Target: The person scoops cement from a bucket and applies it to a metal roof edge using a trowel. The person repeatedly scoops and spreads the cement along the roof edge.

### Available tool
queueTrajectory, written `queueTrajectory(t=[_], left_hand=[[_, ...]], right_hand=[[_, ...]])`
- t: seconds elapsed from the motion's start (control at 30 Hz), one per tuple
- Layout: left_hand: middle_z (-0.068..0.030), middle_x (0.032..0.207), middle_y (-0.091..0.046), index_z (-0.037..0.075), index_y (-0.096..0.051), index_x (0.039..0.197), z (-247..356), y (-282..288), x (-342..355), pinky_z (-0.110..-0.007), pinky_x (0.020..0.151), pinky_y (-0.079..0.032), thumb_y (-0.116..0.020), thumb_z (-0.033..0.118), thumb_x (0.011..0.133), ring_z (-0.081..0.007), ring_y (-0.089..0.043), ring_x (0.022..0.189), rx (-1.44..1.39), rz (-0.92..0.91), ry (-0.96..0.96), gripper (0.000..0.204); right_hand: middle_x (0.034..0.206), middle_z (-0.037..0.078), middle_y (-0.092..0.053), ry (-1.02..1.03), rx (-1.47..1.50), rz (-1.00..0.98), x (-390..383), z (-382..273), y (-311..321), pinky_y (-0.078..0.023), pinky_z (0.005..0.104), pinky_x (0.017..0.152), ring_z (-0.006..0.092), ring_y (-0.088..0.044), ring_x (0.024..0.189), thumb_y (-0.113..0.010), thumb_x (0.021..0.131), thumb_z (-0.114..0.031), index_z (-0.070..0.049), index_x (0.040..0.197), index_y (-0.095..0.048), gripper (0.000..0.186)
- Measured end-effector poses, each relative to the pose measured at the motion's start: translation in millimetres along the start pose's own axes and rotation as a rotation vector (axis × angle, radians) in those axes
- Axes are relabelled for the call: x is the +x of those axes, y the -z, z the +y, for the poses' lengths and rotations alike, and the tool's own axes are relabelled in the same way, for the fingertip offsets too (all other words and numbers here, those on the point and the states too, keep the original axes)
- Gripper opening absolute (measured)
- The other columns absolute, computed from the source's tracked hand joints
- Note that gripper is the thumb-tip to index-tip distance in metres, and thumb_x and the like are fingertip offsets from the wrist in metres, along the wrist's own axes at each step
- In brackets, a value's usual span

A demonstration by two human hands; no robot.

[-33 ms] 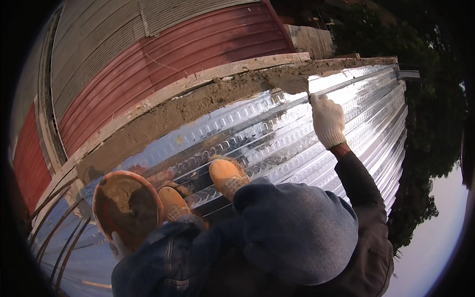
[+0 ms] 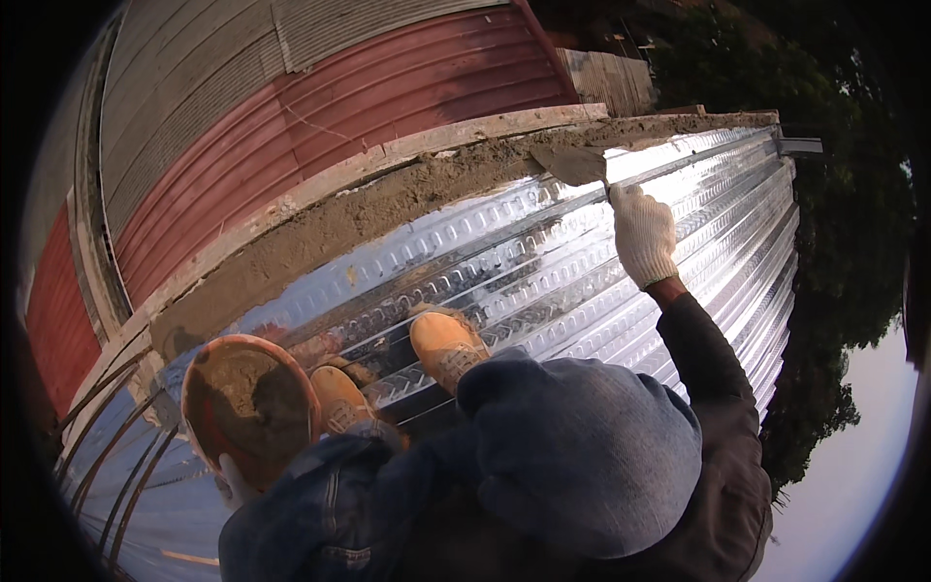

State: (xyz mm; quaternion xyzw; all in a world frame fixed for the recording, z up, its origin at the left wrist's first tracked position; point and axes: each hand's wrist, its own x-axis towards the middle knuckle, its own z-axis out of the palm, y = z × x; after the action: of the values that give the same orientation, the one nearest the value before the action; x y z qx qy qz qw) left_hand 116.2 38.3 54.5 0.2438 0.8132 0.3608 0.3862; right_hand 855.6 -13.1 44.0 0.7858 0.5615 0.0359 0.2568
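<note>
My right hand (image 2: 644, 233), in a white knit glove, is closed round the handle of a trowel (image 2: 574, 165). The trowel's flat blade lies against the inner edge of a strip of wet mortar (image 2: 330, 230), its tip toward the left. This brown strip runs along the far edge of a shiny ribbed metal deck (image 2: 582, 262). At lower left my left hand (image 2: 235, 482), also gloved, grips the near rim of an orange-rimmed bucket (image 2: 312, 403). Mortar (image 2: 238, 380) lies inside the bucket. Most of the left hand's fingers are hidden behind it.
Two tan boots (image 2: 446, 349) stand on the deck beside the bucket. Thin bent rods (image 2: 136, 466) rise at the left. A wooden board (image 2: 320, 184) edges the mortar, with red corrugated roofing (image 2: 378, 107) beyond. Trees (image 2: 824, 242) stand past the deck's right edge.
The trowel blade and my right hand have shifted slightly to the right, and more of the blade's tip shows. My left hand and the bucket have stayed in place.
</note>
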Motion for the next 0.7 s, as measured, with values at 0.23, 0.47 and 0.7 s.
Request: queueTrajectory(t=[0.23,0.47,0.7], left_hand=[[-0.0185,0.148,-0.069,-0.003,-0.061,0.157,-5.0,5.4,-5.4,-0.043,0.107,-0.056,-0.082,0.039,0.107,-0.0292,-0.069,0.13,-0.012,0.006,0.007,0.069],[-0.0184,0.148,-0.069,-0.003,-0.061,0.157,-11.8,12.0,-4.0,-0.043,0.107,-0.056,-0.083,0.04,0.107,-0.0293,-0.069,0.13,-0.039,-0.011,0.017,0.07],[-0.017,0.143,-0.072,-0.005,-0.065,0.153,-18.8,19.9,2.9,-0.042,0.104,-0.057,-0.085,0.038,0.105,-0.0278,-0.071,0.124,-0.022,0.012,-0.094,0.067]], right_hand=[[0.107,0.014,-0.077,-0.106,-0.049,-0.095,0.6,31.0,-8.3,-0.066,0.0449,0.079,0.0323,-0.083,0.093,-0.067,0.104,-0.01,-0.011,0.125,-0.07,0.022],[0.105,0.017,-0.077,-0.145,0.092,-0.101,-9.1,39.7,-12.9,-0.065,0.0509,0.082,0.039,-0.082,0.094,-0.066,0.104,-0.013,-0.009,0.119,-0.07,0.016],[0.106,0.019,-0.078,-0.058,0.309,-0.256,-16.1,-31.7,33.3,-0.063,0.0556,0.085,0.0414,-0.08,0.096,-0.067,0.105,-0.02,-0.009,0.119,-0.069,0.018]])
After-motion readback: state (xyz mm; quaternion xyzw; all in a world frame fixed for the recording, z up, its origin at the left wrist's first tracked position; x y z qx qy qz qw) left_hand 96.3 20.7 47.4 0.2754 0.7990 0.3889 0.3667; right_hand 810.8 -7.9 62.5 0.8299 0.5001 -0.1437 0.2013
